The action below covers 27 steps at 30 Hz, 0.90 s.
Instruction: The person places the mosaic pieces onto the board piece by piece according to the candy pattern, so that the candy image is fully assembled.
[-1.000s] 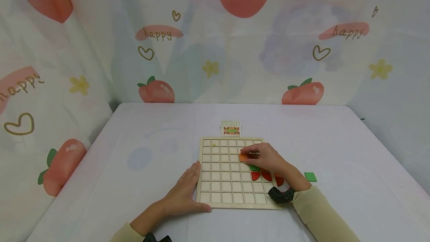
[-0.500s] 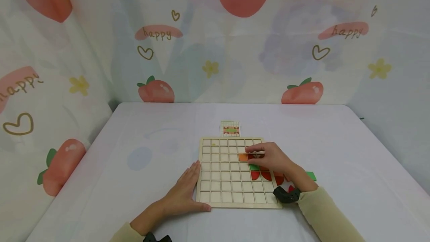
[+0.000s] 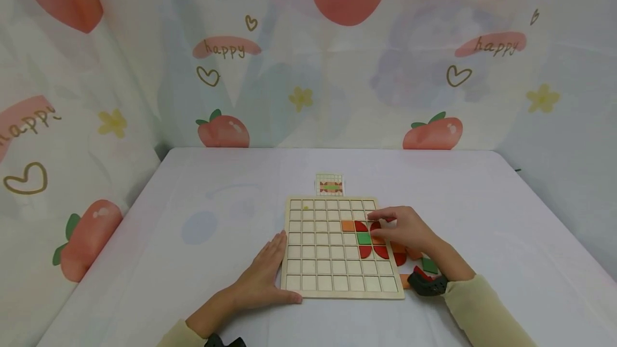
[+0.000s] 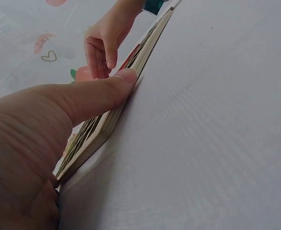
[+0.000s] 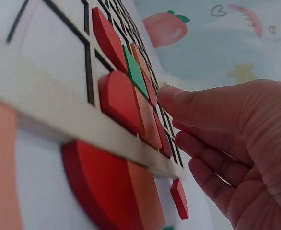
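A wooden grid board (image 3: 318,295) lies flat on the white table. My left hand (image 3: 260,277) rests at its near left corner, fingers straight along the left edge and thumb (image 4: 104,96) on the near edge. Above the board's right side is my right hand (image 3: 407,226), its fingers loosely bent with nothing visible between them. In the grid sit an orange square tile (image 3: 348,226), a green square tile (image 3: 363,238) and several red rounded tiles (image 3: 365,251). The right wrist view shows the green tile (image 5: 135,72) between red and orange ones, beside the right hand's fingers.
A small pattern card (image 3: 330,185) lies against the board's far edge. Loose tiles lie right of the board, among them a green tile (image 3: 430,265) and an orange tile (image 3: 405,281), partly hidden by the right arm. A printed cloth wall (image 3: 328,95) stands behind the table.
My right hand has moved right, away from the orange tile, uncovering it and the red and green tiles next to it. The left hand has stayed in place.
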Each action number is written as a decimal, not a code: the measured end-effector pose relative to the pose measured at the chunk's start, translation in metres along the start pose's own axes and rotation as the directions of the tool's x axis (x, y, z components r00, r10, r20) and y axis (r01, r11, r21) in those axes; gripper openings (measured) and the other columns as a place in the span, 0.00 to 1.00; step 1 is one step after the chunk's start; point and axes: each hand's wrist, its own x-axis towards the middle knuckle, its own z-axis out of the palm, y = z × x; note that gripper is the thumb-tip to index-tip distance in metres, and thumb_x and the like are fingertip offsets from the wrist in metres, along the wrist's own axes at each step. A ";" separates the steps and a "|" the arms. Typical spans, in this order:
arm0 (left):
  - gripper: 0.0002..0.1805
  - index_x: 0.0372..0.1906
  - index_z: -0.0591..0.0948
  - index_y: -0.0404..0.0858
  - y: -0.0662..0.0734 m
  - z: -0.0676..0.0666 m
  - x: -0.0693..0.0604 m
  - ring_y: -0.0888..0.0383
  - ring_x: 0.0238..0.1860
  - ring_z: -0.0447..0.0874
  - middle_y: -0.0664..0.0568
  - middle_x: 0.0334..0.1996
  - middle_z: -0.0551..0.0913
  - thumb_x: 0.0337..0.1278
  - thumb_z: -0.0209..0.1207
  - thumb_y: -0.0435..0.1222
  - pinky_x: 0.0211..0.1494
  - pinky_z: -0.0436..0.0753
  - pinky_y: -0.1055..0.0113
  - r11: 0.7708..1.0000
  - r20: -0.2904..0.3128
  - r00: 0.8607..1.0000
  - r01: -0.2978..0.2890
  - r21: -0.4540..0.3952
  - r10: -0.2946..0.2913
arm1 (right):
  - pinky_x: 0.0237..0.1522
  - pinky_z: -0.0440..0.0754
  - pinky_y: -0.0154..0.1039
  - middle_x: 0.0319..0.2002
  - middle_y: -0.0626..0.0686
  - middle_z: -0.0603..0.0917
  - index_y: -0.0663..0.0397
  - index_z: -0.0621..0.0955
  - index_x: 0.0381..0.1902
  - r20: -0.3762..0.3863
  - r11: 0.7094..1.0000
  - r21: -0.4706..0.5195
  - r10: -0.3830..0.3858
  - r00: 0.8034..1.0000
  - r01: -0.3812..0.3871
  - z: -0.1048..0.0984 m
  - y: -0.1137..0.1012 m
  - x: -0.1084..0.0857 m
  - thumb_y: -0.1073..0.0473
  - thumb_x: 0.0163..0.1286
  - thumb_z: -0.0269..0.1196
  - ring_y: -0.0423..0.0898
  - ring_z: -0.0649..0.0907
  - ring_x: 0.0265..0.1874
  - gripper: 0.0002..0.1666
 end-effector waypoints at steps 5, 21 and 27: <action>0.70 0.71 0.40 0.31 0.000 0.001 0.000 0.53 0.71 0.35 0.44 0.72 0.40 0.31 0.62 0.68 0.69 0.44 0.54 1.000 -0.001 1.000 -0.003 0.002 0.003 | 0.48 0.74 0.53 0.45 0.50 0.82 0.55 0.82 0.48 -0.019 0.999 -0.016 0.035 0.999 -0.036 -0.006 0.007 -0.009 0.51 0.55 0.69 0.53 0.76 0.49 0.24; 0.70 0.71 0.40 0.31 0.001 -0.001 0.001 0.54 0.71 0.35 0.44 0.72 0.40 0.31 0.62 0.69 0.69 0.43 0.55 1.000 0.002 1.000 0.012 0.009 -0.012 | 0.48 0.74 0.56 0.45 0.54 0.82 0.56 0.82 0.48 -0.068 0.991 -0.086 0.095 0.993 -0.101 -0.017 0.017 -0.028 0.56 0.56 0.68 0.57 0.76 0.50 0.21; 0.70 0.71 0.40 0.31 0.000 0.000 0.001 0.53 0.71 0.34 0.44 0.72 0.40 0.31 0.61 0.69 0.69 0.43 0.55 1.000 -0.003 1.000 0.003 0.007 -0.003 | 0.47 0.75 0.56 0.43 0.54 0.83 0.56 0.82 0.47 -0.069 0.985 -0.114 0.123 0.990 -0.130 -0.020 0.020 -0.034 0.56 0.55 0.69 0.58 0.76 0.48 0.21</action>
